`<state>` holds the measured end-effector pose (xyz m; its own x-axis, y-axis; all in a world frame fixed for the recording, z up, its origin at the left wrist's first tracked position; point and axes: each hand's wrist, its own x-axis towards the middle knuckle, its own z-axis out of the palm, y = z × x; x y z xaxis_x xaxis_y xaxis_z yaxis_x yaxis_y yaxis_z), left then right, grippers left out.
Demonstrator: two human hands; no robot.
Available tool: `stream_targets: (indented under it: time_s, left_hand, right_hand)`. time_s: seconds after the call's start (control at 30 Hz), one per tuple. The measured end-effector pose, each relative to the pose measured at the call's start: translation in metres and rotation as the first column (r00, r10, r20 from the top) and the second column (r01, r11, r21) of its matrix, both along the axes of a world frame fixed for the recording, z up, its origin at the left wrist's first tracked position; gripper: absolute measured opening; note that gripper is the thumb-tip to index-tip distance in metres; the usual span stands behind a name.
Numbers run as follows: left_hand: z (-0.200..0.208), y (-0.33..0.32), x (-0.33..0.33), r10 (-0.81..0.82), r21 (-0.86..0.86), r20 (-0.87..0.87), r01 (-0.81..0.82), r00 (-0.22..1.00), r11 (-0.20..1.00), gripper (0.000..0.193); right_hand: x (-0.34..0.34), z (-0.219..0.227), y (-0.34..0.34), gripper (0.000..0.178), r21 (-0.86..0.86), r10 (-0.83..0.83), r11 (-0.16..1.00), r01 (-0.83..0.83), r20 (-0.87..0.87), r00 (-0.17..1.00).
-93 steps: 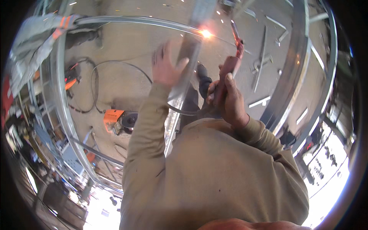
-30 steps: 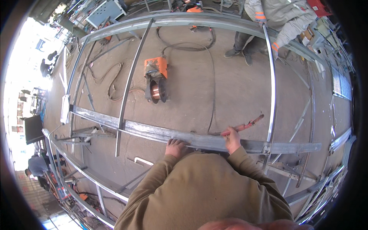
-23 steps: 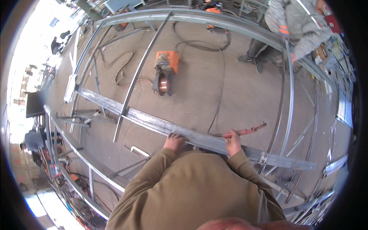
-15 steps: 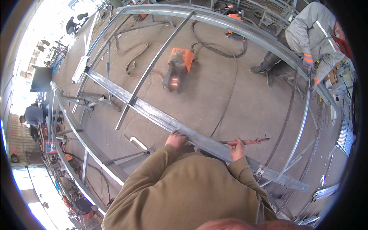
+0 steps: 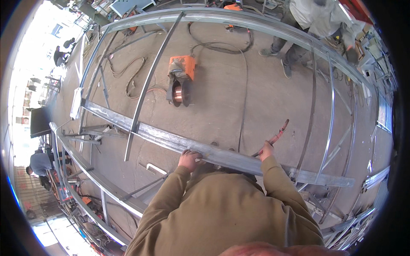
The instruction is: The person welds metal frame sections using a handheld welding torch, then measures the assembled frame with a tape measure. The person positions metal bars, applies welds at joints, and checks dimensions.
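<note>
A long grey metal beam (image 5: 166,139) runs slantwise in front of my body, from far left to near right. My left hand (image 5: 190,159) is closed over its near edge, the fingertips partly hidden. Just beyond the beam, my right hand (image 5: 267,150) is wrapped round a welding torch with a red handle (image 5: 278,135). The torch's tip points away and to the right, apart from the beam. A thin metal bar (image 5: 152,81) crosses the beam on the left and reaches to the far rail (image 5: 239,20) of the frame.
An orange wire feeder (image 5: 183,68) with a copper wire spool (image 5: 178,94) stands on the floor beyond the beam. A dark cable (image 5: 245,98) crosses the floor. Another person (image 5: 318,21) stands at the far right rail. More metal framing (image 5: 92,173) lies at left.
My right hand has turned the torch from nearly level, pointing right, to slanting away from me. My left hand stays on the beam. The whole view has shifted.
</note>
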<state>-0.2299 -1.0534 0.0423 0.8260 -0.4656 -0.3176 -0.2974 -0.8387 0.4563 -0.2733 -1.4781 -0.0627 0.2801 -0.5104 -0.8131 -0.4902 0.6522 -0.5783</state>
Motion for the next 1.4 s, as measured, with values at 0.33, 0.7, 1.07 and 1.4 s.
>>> stream_targets:
  time_s: [0.33,0.7,1.07,1.4]
  left_hand:
    - [0.009,-0.007,-0.001,0.013,0.034,-0.073,-0.011,0.997,0.999,0.047]
    - [0.01,-0.011,0.002,0.048,0.099,-0.094,-0.038,0.994,0.994,0.052]
    - [0.009,-0.017,0.007,0.015,0.05,-0.049,-0.012,0.999,0.999,0.049]
    - [0.0,-0.014,0.011,-0.006,0.019,-0.086,0.007,0.996,1.0,0.046]
  right_hand:
    - [-0.001,-0.032,-0.035,0.029,0.024,-0.117,0.992,0.124,-0.199,0.973]
    - [-0.007,-0.091,-0.068,0.029,0.003,-0.078,0.997,0.079,-0.128,0.989]
    - [-0.007,-0.185,-0.117,0.04,-0.281,-0.037,0.957,-0.069,-0.355,0.934]
    - [0.027,-0.078,-0.129,0.032,-0.429,0.172,0.874,-0.229,-0.168,0.971]
